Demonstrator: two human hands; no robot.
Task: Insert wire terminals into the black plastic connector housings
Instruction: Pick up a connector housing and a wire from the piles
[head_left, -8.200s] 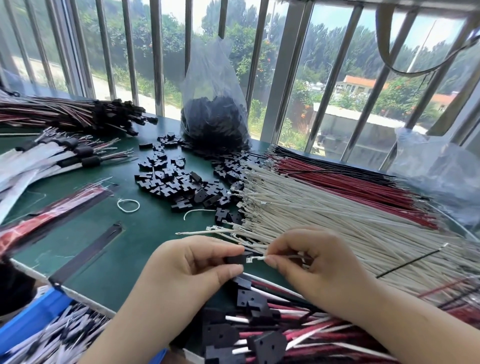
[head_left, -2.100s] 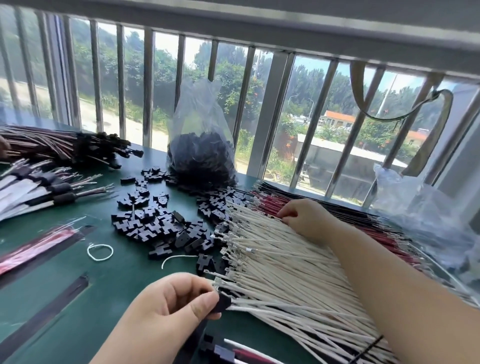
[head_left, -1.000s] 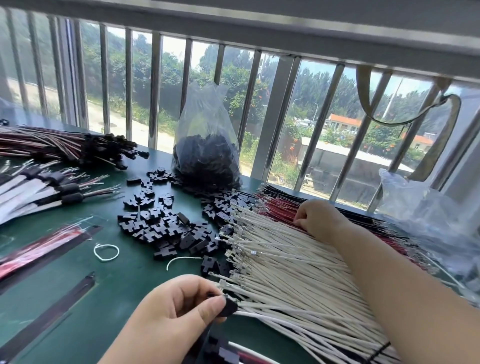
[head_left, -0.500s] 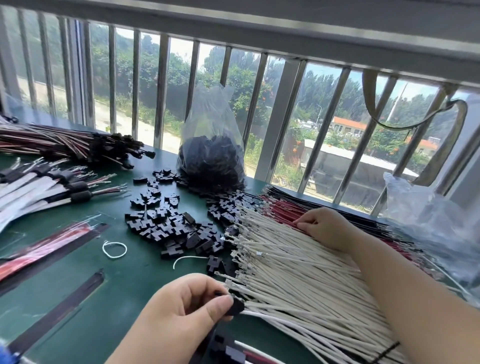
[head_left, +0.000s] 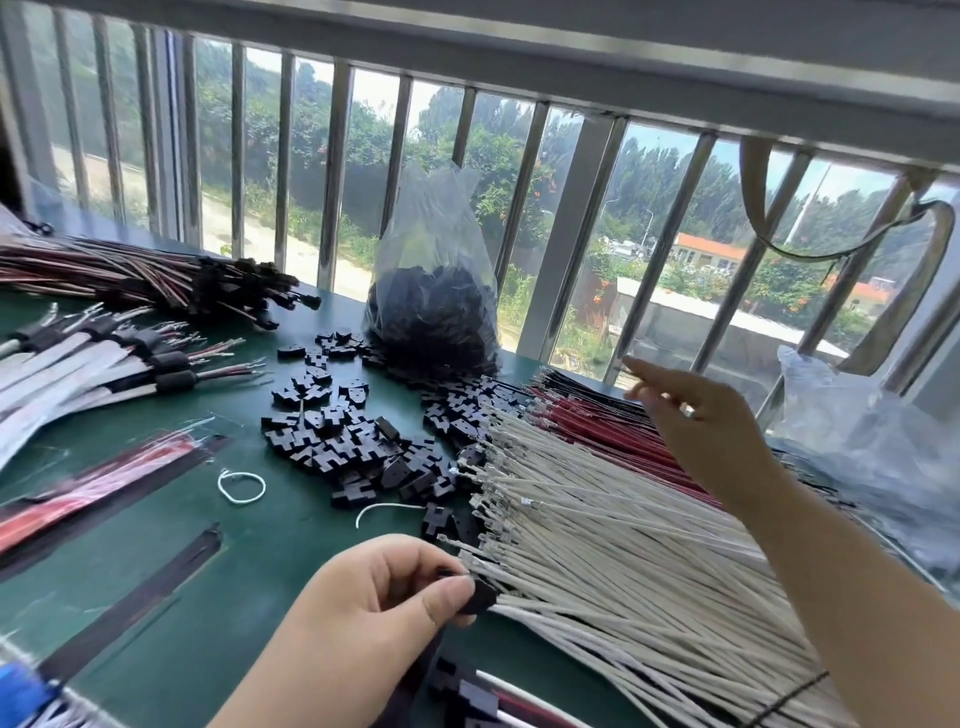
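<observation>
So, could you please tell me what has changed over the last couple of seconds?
The right hand, which had been resting on the red wires, has lifted off them and now hovers above with fingers spread; whether it pulled a wire free is unclear. The left hand still pinches the black housing, and the white wires and loose housings lie as before.

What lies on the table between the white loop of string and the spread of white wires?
In the head view, the pile of loose black housings lies between the string loop and the white wires, plus a short white strand.
</observation>
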